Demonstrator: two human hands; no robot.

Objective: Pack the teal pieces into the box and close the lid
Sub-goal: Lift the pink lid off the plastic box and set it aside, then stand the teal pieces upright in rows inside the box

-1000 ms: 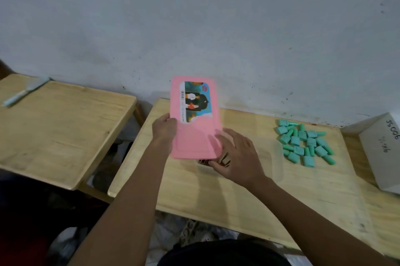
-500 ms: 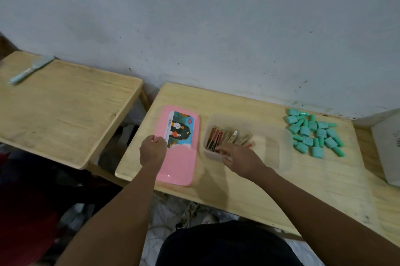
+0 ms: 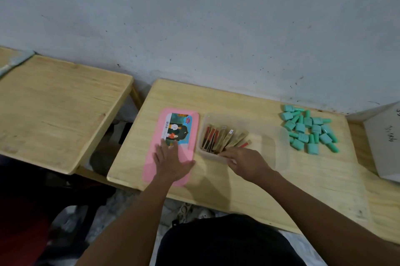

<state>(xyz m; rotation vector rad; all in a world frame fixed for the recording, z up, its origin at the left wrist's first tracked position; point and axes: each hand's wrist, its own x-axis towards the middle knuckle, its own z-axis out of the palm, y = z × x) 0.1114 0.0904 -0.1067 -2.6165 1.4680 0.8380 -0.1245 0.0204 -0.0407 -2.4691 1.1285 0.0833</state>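
While the teal pieces (image 3: 309, 130) lie heaped well to the right of the clear box (image 3: 279, 146), far from both hands, the left hand (image 3: 173, 160) rests flat with fingers spread on the pink lid (image 3: 190, 123), which lies just left of the box, and the right hand (image 3: 246, 163) sits at the box's near wall, fingers curled at the rim, though whether it pinches anything I cannot tell. Brown and red sachets (image 3: 223, 139) fill the box's left end, and a grey carton (image 3: 385, 142) stands right of the pieces. Half a second ago the left hand gripped the lid's edge in a fist; now it lies open on top.
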